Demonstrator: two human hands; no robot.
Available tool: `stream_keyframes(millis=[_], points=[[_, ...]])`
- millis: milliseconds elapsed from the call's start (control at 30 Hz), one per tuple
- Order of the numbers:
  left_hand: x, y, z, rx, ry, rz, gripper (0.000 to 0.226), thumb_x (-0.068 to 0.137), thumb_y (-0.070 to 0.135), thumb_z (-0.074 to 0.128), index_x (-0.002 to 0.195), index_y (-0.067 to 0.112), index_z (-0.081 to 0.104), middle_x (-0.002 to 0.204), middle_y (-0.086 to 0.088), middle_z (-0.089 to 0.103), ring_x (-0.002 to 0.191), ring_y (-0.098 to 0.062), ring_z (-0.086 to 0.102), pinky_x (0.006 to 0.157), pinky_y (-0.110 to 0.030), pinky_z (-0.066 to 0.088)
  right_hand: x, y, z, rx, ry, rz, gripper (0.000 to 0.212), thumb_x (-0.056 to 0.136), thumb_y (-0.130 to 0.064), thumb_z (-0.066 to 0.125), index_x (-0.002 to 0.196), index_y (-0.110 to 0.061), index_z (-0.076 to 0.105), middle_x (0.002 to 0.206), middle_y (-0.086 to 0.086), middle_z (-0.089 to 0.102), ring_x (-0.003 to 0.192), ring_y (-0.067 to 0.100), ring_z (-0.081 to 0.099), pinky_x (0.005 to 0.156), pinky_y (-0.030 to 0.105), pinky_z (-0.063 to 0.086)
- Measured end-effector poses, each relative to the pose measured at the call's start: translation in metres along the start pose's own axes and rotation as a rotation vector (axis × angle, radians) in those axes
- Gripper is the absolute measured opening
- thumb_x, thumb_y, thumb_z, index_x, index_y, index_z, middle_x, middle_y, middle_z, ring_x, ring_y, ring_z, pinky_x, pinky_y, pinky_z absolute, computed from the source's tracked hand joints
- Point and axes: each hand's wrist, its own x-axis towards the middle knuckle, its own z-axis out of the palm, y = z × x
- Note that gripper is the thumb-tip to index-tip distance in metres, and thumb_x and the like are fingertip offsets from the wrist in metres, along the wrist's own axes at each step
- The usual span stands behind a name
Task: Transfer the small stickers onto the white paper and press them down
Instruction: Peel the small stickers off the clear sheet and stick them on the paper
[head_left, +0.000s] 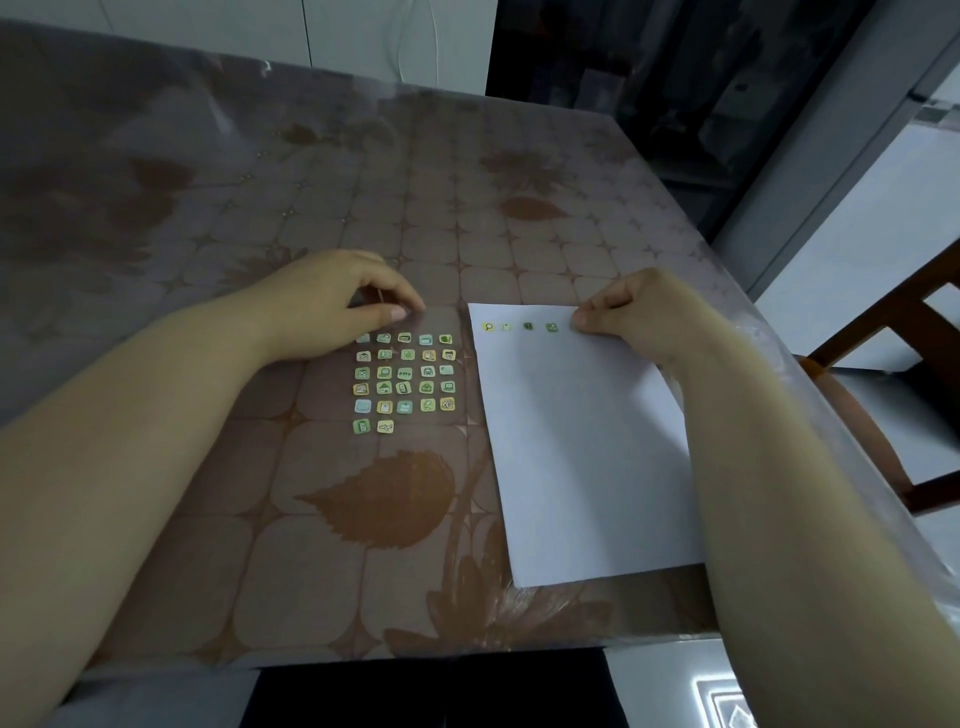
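The white paper (582, 441) lies on the table (208, 208) in the right half of the frame, slightly skewed, its lower end near the table's front edge. Along its top runs a row of four stickers (528, 326), spaced apart, from the upper left corner toward the right.

The right hand (639, 317) rests at the paper's upper right corner. Its thumb and forefinger are pinched together, tips down on the paper just past the last of the four, and the other fingers are curled in. A speck of green shows under the tips, but I cannot tell whether a sticker is held there.

Just left of the paper, in the middle of the frame, the remaining stickers (405, 382) sit in a grid on a clear sheet (431, 322): small green and yellow squares, five across, the bottom row holding only two at its left end.

The left hand (337, 301) lies on the table at the grid's upper left. It is loosely clenched, fingers curled under with nothing visible in them, and the thumb stretches flat along the sheet's top edge.

A brown wooden chair (924, 322) stands beyond the table at the right edge of the frame
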Motion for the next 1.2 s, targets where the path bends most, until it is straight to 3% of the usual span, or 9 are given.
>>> stream_keyframes(millis=[100,400,533,633,800,967,1100,1200], points=[[-0.001,0.001,0.000,-0.003,0.000,-0.007,0.019,0.086,0.021,0.056,0.101,0.028,0.066,0.098,0.004,0.059,0.092,-0.011,0.055,0.075,-0.009,0.035,0.001,-0.001,0.001,-0.001,0.001,-0.012,0.019,0.078,-0.025,0.072,0.093,-0.014,0.073,0.090,0.002,0.067,0.074,0.010,0.054,0.060,0.016,0.036],[-0.001,0.003,-0.001,-0.008,-0.003,-0.022,0.020,0.087,0.022,0.055,0.102,0.028,0.065,0.097,0.005,0.058,0.090,-0.009,0.053,0.074,-0.008,0.034,0.002,-0.001,0.001,0.014,0.010,0.004,0.015,0.075,-0.021,0.074,0.088,-0.015,0.073,0.084,-0.002,0.064,0.070,0.002,0.051,0.060,0.014,0.035],[-0.002,0.003,-0.001,-0.004,-0.009,-0.026,0.019,0.087,0.023,0.055,0.102,0.028,0.065,0.098,0.006,0.058,0.090,-0.008,0.053,0.073,-0.009,0.034,0.007,0.000,0.000,0.036,0.054,0.080,0.029,0.067,-0.022,0.080,0.091,-0.014,0.067,0.079,-0.005,0.059,0.079,0.015,0.056,0.067,0.024,0.042],[-0.002,0.002,-0.001,0.003,-0.010,-0.022,0.019,0.086,0.022,0.055,0.102,0.027,0.065,0.099,0.004,0.058,0.090,-0.009,0.053,0.072,-0.008,0.033,0.007,0.001,0.002,0.023,0.050,0.067,0.024,0.070,-0.023,0.077,0.089,-0.012,0.067,0.074,-0.004,0.057,0.076,0.016,0.053,0.060,0.023,0.040],[-0.002,0.002,-0.001,0.004,-0.007,-0.023,0.019,0.086,0.022,0.055,0.101,0.028,0.066,0.099,0.004,0.059,0.092,-0.011,0.054,0.079,-0.023,0.037,0.005,-0.001,0.003,-0.025,0.037,0.039,0.027,0.074,-0.026,0.075,0.093,-0.008,0.067,0.073,-0.004,0.055,0.064,0.009,0.047,0.054,0.021,0.034],[-0.002,0.001,-0.002,-0.005,-0.004,-0.022,0.021,0.085,0.018,0.057,0.102,0.027,0.066,0.093,0.009,0.059,0.088,-0.005,0.055,0.081,-0.022,0.037,0.007,-0.001,0.006,-0.039,0.097,0.013,0.034,0.076,-0.030,0.073,0.092,-0.001,0.066,0.070,-0.002,0.052,0.060,0.010,0.044,0.052,0.021,0.035],[-0.002,-0.002,-0.007,-0.056,0.026,-0.045,0.027,0.081,0.012,0.061,0.103,0.027,0.064,0.085,0.017,0.063,0.084,0.012,0.056,0.076,-0.003,0.036,-0.001,-0.021,0.011,0.033,0.203,-0.193,0.024,0.083,-0.027,0.064,0.080,-0.003,0.061,0.065,0.000,0.048,0.055,0.013,0.039,0.050,0.023,0.035],[-0.002,-0.002,-0.008,-0.058,0.043,-0.045,0.029,0.080,0.009,0.063,0.105,0.023,0.064,0.082,0.015,0.064,0.078,0.018,0.054,0.072,0.002,0.034,-0.017,-0.050,0.022,-0.112,-0.040,-0.414,0.006,0.082,-0.023,0.065,0.080,-0.018,0.067,0.069,-0.004,0.056,0.059,0.008,0.047,0.047,0.008,0.036]])
